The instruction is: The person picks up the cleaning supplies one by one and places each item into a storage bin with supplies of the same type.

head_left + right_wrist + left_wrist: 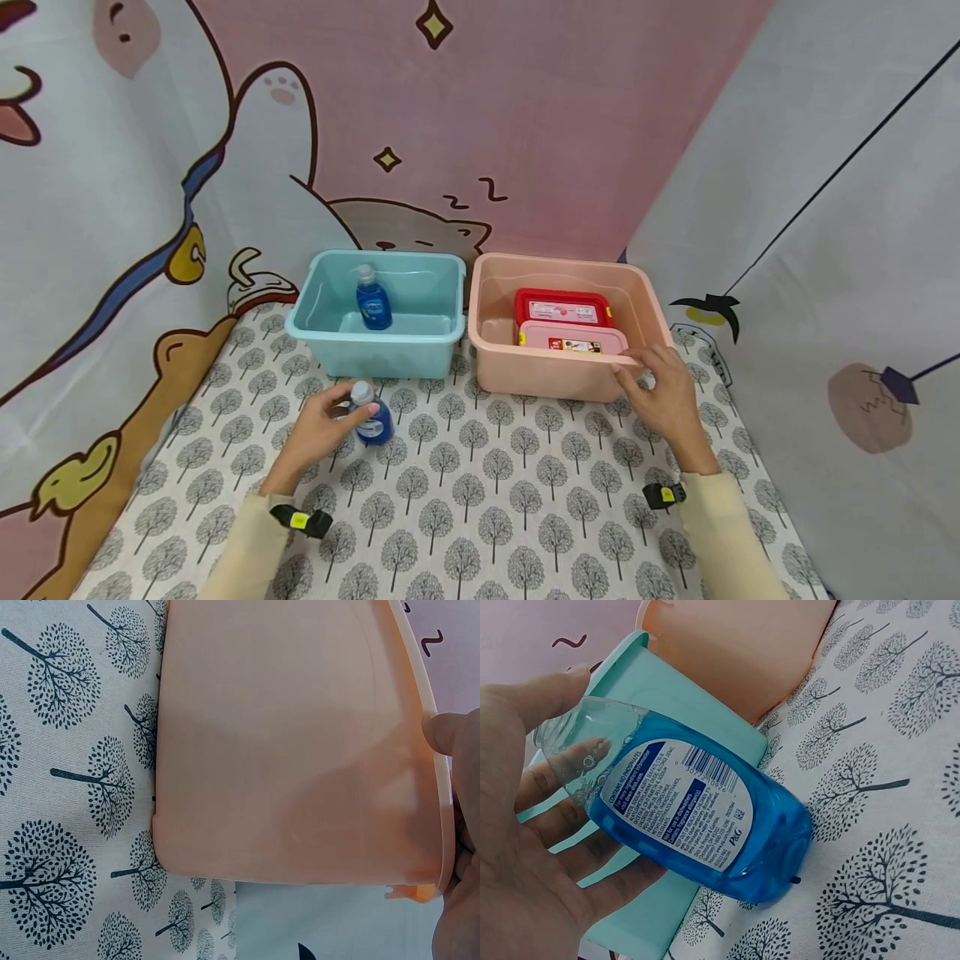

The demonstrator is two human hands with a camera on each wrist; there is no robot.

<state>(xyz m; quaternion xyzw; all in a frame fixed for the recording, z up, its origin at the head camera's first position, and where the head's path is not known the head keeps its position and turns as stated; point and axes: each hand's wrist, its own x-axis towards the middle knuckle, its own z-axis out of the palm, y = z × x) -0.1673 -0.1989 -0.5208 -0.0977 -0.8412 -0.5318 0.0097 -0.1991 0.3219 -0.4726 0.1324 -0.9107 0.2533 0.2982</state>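
Left hand (318, 429): thumb and curled fingers grip the held bottle (375, 425) around its upper part.
Held bottle: in front of the blue tub (378, 357), near its front wall; clear neck, blue liquid, back label turned to the left wrist view; whether its base touches the cloth (495, 533) cannot be told.
Right hand (663, 392): pinches the pink tub's rim at the front right corner, thumb outside, the other fingers over the edge and partly hidden.
Blue tub: one standing bottle (373, 307) inside.
Pink tub (547, 375): just beside the blue one; contains a red box (528, 295) behind a pink box (536, 335).
Cloth: white, printed with trees, under both tubs.
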